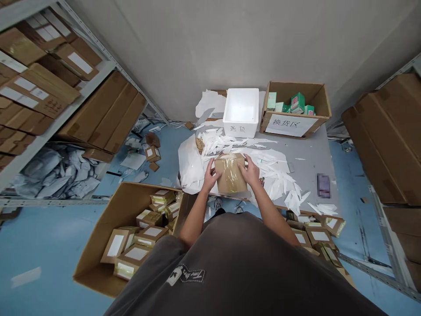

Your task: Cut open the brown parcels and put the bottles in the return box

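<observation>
Between my two hands is a small brown cardboard box (230, 173) with shiny clear tape across its face. My left hand (211, 176) grips its left side, thumb on the front. On the opposite side, my right hand (250, 170) holds the upper right edge with the thumb over the face. The box is held above the near edge of the grey table (307, 169). White paper strips (226, 142) lie heaped behind and to the right of it. A large white sheet (190, 164) is spread on the left.
At the back of the table stand a white bin (241, 127) and a carton (292, 127) holding green-and-white boxes. A large open carton (95, 245) of taped parcels sits on my left; more parcels (319, 237) are on my right. Loaded shelves (95, 85) flank the left side.
</observation>
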The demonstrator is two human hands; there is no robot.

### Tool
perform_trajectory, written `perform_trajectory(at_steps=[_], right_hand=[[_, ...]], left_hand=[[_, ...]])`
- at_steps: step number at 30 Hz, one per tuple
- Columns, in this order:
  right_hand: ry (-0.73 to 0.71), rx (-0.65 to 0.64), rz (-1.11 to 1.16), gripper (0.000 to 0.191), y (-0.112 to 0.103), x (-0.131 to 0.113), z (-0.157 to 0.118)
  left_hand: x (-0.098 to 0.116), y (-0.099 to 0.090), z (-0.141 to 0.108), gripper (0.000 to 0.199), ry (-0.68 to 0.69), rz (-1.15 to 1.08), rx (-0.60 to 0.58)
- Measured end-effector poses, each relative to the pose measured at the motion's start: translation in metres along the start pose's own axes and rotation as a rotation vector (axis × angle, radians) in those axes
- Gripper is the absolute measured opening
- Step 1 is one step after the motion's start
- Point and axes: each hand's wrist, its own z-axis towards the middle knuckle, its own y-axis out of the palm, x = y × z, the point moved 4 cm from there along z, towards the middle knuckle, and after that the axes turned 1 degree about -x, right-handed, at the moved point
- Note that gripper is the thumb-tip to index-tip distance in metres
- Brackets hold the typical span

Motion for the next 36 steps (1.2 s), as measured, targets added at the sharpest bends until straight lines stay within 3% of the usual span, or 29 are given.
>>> perform_trajectory(at_steps=[5,7,9,12,15,19,23,25,27,30,32,34,36], right_hand=[[0.177,-0.105,-0.006,0.070,0.036,-0.005,0.034],[0.169,-0.102,0.005,0.070,0.043,0.000,0.033],[0.092,-0.094,0.001,0.073,0.044,0.006,0.024],[-0.020,-0.237,-0.023,0.082,0.048,0.017,0.002],[-0.006,-0.380,-0.036,0.093,0.055,0.021,-0.016],[0.007,-0.211,-0.023,0.079,0.042,0.003,-0.009],[0.022,-0.028,-0.029,0.073,0.020,-0.019,0.031],[0.091,-0.014,-0.054,0.074,0.025,-0.022,0.056],[0.162,-0.071,-0.084,0.075,0.045,-0.019,0.075],[0.200,-0.215,-0.119,0.078,0.080,-0.007,0.076],[0.179,-0.246,-0.118,0.077,0.091,0.004,0.058],[0.140,-0.223,-0.105,0.078,0.092,0.015,0.029],[0.095,-0.248,-0.092,0.083,0.091,0.024,-0.006]], left_hand=[[-0.001,0.006,0.048,0.092,-0.238,-0.105,0.115],[-0.001,0.002,0.059,0.088,-0.286,-0.042,0.198],[-0.003,-0.003,0.062,0.086,-0.235,-0.003,0.194],[-0.009,-0.002,0.050,0.097,-0.064,0.035,-0.053],[-0.016,0.002,0.030,0.120,0.029,0.093,-0.269],[-0.005,-0.016,0.030,0.101,0.050,0.079,-0.192],[0.012,-0.042,0.063,0.093,0.018,-0.019,-0.048],[0.013,-0.040,0.082,0.094,0.049,-0.026,-0.044],[0.004,-0.028,0.096,0.101,0.040,-0.003,-0.119],[-0.027,-0.009,0.098,0.107,-0.118,0.068,-0.238],[-0.051,-0.010,0.084,0.103,-0.198,0.118,-0.248],[-0.071,-0.020,0.061,0.096,-0.180,0.140,-0.232],[-0.086,-0.029,0.033,0.111,-0.118,0.121,-0.296]])
